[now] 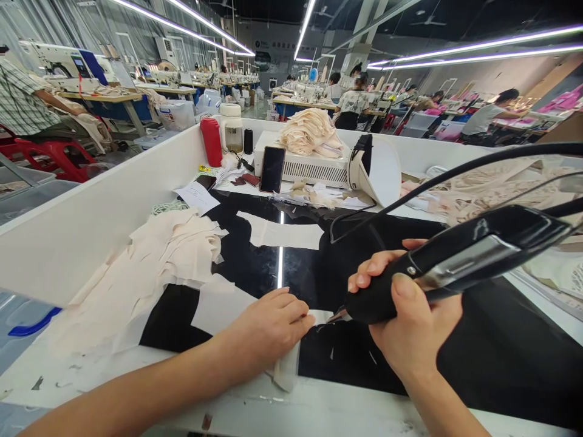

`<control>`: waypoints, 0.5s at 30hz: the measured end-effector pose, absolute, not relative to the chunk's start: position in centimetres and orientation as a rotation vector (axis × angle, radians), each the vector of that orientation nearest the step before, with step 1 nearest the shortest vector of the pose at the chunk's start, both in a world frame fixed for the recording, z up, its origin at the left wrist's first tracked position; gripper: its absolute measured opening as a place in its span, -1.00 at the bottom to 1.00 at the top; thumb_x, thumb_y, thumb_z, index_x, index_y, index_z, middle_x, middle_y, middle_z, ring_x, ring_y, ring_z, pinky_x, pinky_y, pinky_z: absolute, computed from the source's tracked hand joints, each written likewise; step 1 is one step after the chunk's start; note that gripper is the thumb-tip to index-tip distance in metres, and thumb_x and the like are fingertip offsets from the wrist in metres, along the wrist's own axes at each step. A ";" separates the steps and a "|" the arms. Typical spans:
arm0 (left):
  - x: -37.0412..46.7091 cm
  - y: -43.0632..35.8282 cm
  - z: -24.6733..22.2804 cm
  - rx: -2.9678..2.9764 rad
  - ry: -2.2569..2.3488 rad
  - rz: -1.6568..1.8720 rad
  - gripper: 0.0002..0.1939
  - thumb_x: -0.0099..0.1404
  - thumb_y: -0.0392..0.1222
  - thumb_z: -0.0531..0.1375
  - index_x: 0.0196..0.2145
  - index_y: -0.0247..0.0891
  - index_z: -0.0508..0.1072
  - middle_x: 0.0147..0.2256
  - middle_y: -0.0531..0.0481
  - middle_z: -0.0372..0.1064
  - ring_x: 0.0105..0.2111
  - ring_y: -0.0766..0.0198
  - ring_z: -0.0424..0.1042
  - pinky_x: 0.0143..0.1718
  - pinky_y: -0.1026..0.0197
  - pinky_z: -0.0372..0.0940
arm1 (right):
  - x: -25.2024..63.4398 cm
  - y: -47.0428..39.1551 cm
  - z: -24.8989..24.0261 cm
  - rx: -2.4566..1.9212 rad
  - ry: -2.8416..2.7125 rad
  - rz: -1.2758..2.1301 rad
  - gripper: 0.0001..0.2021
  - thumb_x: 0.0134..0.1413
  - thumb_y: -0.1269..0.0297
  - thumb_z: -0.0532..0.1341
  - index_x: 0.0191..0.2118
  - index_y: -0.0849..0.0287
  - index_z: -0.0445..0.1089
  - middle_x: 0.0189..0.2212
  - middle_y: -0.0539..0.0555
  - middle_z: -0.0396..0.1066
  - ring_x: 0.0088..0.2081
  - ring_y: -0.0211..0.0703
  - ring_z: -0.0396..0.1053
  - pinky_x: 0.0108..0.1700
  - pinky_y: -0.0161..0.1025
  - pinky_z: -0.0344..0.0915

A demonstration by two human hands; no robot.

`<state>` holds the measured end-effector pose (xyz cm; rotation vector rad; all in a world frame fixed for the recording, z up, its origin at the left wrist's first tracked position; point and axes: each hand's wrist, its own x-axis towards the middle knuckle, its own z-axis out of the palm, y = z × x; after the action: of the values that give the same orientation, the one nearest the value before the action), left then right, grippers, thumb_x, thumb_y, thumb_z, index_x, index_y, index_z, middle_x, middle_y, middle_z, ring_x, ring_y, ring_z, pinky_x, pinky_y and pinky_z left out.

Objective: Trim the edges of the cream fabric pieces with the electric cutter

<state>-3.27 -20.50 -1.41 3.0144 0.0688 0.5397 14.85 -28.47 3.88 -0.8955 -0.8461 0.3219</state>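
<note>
In my right hand (410, 318) is a black corded electric cutter (364, 300), with my thumb on its near side and fingers around the far side. Its narrow metal tip (340, 315) points left, at the end of a white fabric strip (322, 317). The strip pokes out from the fingertips of my left hand (273, 325), which are drawn together on it. Beneath my left wrist and beyond it lies a white fabric piece (221, 306). Another cut piece (280, 233) lies flat on the glossy black board (346, 261).
A heap of cream fabric pieces (168, 255) covers the left side. Behind the board stand a phone (272, 170), a white box (314, 173), a red bottle (211, 141) and a jug (232, 130). The tool's cable (432, 182) arcs above the right side. People sew beyond the partition.
</note>
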 end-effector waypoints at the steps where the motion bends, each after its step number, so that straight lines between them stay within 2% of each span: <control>1: -3.3 -20.5 -1.4 3.016 0.065 0.546 -0.79 0.57 -0.43 0.08 0.04 -0.33 0.46 -0.10 -0.08 0.48 -0.07 0.19 0.49 0.23 0.00 0.39 | 14.9 -28.5 3.9 -0.898 -0.846 0.324 -0.65 0.12 0.21 0.46 -0.01 -0.01 0.41 -0.40 -0.10 0.46 -0.49 -0.21 0.43 -0.47 -0.21 0.47; 8: -3.7 -21.2 0.0 3.037 0.154 0.650 -0.64 0.47 -0.59 -0.03 0.12 -0.45 0.36 -0.01 -0.24 0.48 -0.02 0.10 0.50 0.05 0.07 0.49 | 15.1 -28.8 4.4 -0.876 -0.821 0.286 -0.61 0.06 0.16 0.48 -0.03 0.01 0.42 -0.42 -0.09 0.46 -0.50 -0.20 0.41 -0.50 -0.22 0.45; 12: -4.9 -21.9 0.6 2.966 0.260 0.573 -0.58 0.35 -0.62 0.01 0.08 -0.39 0.36 -0.01 -0.22 0.47 -0.04 0.07 0.51 0.00 0.06 0.53 | 15.4 -28.1 4.7 -0.861 -0.793 0.254 -0.62 0.05 0.17 0.47 -0.04 0.01 0.41 -0.43 -0.10 0.45 -0.51 -0.20 0.41 -0.51 -0.23 0.44; 15: -5.9 -22.6 0.0 2.920 0.385 0.543 -0.60 0.34 -0.60 0.03 0.05 -0.35 0.37 -0.01 -0.21 0.46 -0.04 0.07 0.52 -0.04 0.07 0.56 | 15.6 -27.3 4.4 -0.852 -0.805 0.257 -0.61 0.06 0.19 0.47 -0.03 0.01 0.39 -0.41 -0.10 0.47 -0.50 -0.21 0.42 -0.50 -0.22 0.45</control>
<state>-5.91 -22.57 -0.03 2.9204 0.3853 0.5425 15.59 -27.29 4.42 -0.8522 -0.8052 0.2572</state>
